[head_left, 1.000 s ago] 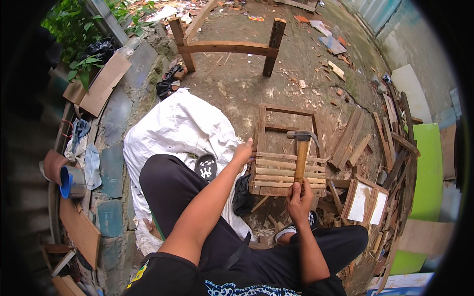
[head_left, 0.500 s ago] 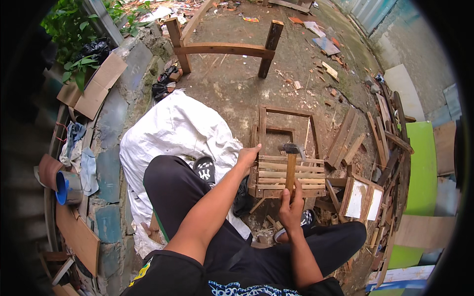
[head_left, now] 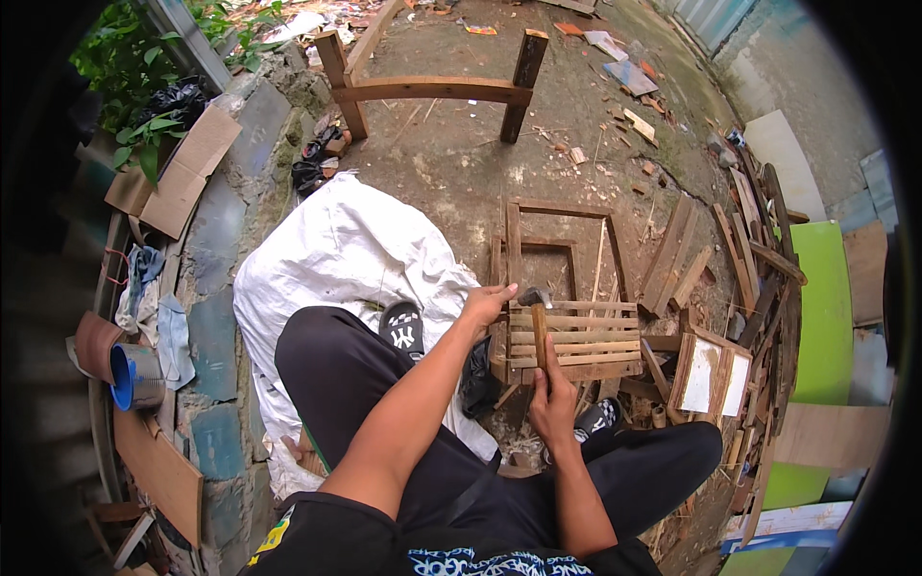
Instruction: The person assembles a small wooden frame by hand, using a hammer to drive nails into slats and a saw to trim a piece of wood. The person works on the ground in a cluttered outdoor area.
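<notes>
A small slatted wooden chair [head_left: 574, 348] stands in front of me, with its open frame rising on the far side. My left hand [head_left: 487, 305] grips the chair's left edge, thumb on top; whether a nail is pinched there is too small to see. In my right hand [head_left: 554, 398] is a hammer [head_left: 540, 336], held by its wooden handle. The dark hammer head is over the slats' left end, close beside my left thumb.
A white sack [head_left: 346, 250] spreads under my left leg. Scrap wood [head_left: 672, 252] and a white-panelled wooden piece [head_left: 709, 379] lie to the right. Farther off stands a wooden frame [head_left: 432, 88]. Along the left runs a low block wall [head_left: 213, 331] beside a blue bucket [head_left: 136, 374].
The hammer and my right hand have moved left, bringing the hammer head closer to my left thumb. My left hand keeps its place at the chair's edge.
</notes>
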The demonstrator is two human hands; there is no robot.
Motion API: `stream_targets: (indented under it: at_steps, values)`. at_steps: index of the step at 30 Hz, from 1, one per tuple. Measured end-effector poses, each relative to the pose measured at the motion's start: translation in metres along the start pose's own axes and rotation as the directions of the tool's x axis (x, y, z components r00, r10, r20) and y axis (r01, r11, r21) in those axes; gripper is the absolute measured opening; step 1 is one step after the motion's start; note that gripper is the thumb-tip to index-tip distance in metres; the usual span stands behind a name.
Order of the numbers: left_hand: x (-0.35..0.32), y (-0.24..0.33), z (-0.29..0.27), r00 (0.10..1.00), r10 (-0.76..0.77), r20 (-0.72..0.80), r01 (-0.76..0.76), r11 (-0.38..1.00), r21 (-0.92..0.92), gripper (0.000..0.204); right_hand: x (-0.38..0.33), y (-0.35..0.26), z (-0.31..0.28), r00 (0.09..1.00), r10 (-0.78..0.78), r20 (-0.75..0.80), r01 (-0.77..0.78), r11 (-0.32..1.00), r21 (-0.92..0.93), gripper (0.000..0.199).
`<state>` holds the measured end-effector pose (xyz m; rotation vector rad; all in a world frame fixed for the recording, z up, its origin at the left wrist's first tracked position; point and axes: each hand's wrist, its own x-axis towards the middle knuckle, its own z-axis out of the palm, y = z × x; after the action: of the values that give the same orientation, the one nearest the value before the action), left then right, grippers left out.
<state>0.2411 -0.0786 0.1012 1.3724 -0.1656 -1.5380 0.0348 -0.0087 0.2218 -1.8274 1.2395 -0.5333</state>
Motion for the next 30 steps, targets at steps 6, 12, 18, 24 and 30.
stream_targets:
  at_steps: [6,12,18,24,30]
  values:
    - [0.001,-0.002,0.0,1.0,0.025,0.001,-0.025,1.0,0.007,0.046,0.004,0.005,0.007,0.953,-0.264,-0.146,0.252,0.963,-0.1,0.062]
    - [0.006,-0.007,-0.004,0.999,0.038,-0.038,-0.037,0.999,0.027,0.045,-0.004,0.0,0.003,0.988,-0.125,-0.089,0.121,0.992,-0.041,0.062]
    - [0.004,-0.003,0.004,0.991,0.087,-0.103,-0.065,0.977,0.202,0.052,0.0,0.008,0.007,0.975,-0.204,-0.091,0.194,0.975,-0.104,0.067]
    - [0.013,-0.015,-0.011,0.98,0.154,-0.126,-0.13,0.976,0.176,0.052,0.001,-0.013,-0.004,0.989,-0.104,-0.106,0.101,0.994,-0.039,0.065]
    - [0.007,-0.004,-0.001,0.993,0.096,-0.064,-0.084,0.982,0.166,0.045,-0.001,0.009,0.007,0.945,-0.285,-0.159,0.263,0.954,-0.145,0.062]
